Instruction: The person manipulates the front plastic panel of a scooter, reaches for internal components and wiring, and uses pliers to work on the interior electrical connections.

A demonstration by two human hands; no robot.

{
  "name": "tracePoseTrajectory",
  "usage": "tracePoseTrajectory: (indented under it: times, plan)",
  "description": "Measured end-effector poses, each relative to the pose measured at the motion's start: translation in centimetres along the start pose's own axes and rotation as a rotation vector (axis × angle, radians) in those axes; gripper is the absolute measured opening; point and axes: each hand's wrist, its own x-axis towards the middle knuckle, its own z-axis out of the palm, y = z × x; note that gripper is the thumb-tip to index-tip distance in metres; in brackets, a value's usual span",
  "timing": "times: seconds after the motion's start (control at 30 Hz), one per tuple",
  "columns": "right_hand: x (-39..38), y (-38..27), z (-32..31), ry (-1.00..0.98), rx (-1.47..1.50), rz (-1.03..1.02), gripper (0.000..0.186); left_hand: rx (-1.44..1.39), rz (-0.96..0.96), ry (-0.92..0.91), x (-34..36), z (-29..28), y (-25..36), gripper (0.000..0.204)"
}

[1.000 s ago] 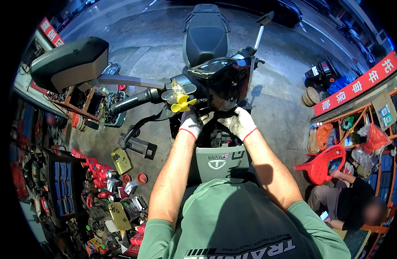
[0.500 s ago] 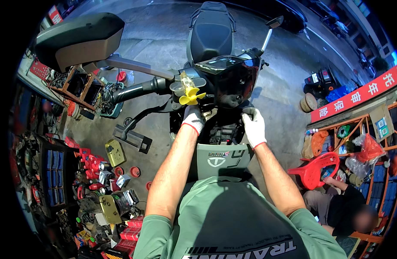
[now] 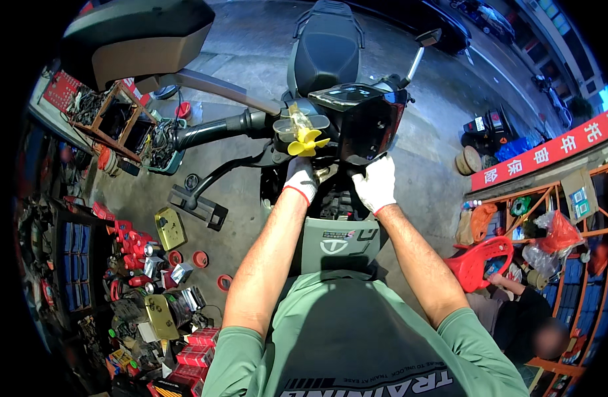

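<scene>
Two-wheeler in grey-green & black (image 3: 347, 122) is right at the fingers; both hands are in at its front end. L hand (image 3: 300, 177), in white knit glove w/ red-edged cuff, reaches in under the handlebar; its fingers are mostly hidden, so can't tell if spread, pressed tog. or pinching sth. R hand (image 3: 378, 180), same type of glove, is at the lower edge of the glossy black front housing (image 3: 373, 132); its fingers are bent & bunched close tog., tips partly hidden, can't tell if they pinch anything.

Btwn L & R fingers, slightly nearer the body: dark open cavity (image 3: 335, 204) w/ black parts inside. Below that, grey-green panel w/ round white emblem (image 3: 335, 246).

Just above L fingers: small yellow plastic propeller (image 3: 307, 143), w/ clear plastic piece (image 3: 295, 118) behind it. Up & L of L fingers: black handlebar grip (image 3: 211, 134); past it, big dark mirror w/ brown lower part (image 3: 142, 49). L of L fingers: curved black lever (image 3: 231, 169). Well beyond both hands' fingers: black padded seat (image 3: 327, 56).

Far lower-L of L fingers, on grey floor (image 3: 419, 212): gold-coloured rectangular tray (image 3: 170, 228), red rings (image 3: 200, 259). Far lower-R of R fingers: red plastic chair (image 3: 479, 264), person in dark top (image 3: 528, 324) beside it.
</scene>
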Motion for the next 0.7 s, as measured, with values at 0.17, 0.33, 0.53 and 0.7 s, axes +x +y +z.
tracePoseTrajectory:
  times: [0.17,0.33,0.53,0.7]
  plan:
    - [0.4,-0.3,0.6,0.093,0.123,0.023,0.025,0.11,0.019,0.005,-0.4,0.1,0.1,0.039]
    - [0.3,0.1,1.4,0.078,0.165,0.115,0.025,0.135,0.035,-0.048,0.9,-1.2,-0.6,0.044]
    - [0.6,-0.5,0.7,0.111,0.223,0.023,0.025,0.105,-0.091,-0.125,0.1,-2.0,0.4,0.042]
    - [0.5,-0.4,0.9,0.116,0.19,0.025,0.022,0.684,0.117,-0.112,-2.8,-2.7,2.7,0.039]
